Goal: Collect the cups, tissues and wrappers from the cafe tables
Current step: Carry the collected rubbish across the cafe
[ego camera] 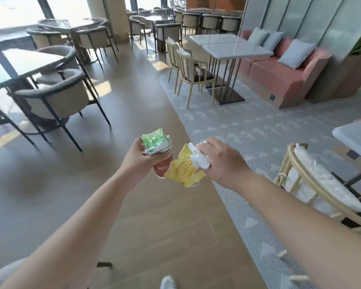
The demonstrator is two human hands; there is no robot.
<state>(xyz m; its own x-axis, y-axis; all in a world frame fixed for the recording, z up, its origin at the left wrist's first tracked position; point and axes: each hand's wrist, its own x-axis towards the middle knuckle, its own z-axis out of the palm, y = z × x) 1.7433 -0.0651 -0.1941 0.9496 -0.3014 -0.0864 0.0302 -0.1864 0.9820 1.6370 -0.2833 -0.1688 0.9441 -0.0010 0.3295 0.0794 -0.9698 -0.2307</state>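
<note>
Single head-worn wide-angle view, angled forward and down. Both forearms reach in from the near edge; floor (146,215) close below, cafe seating receding far left and right. No second view.

Red-brown cup (162,166), green wrapper (154,142), yellow wrapper (182,171), white tissue (199,158), pink sofa (279,78).

A red paper cup (163,165), tilted and stuffed with a crumpled green wrapper (155,142), is carried just left of a yellow wrapper (182,171) topped by crumpled white tissues (199,158).
</note>
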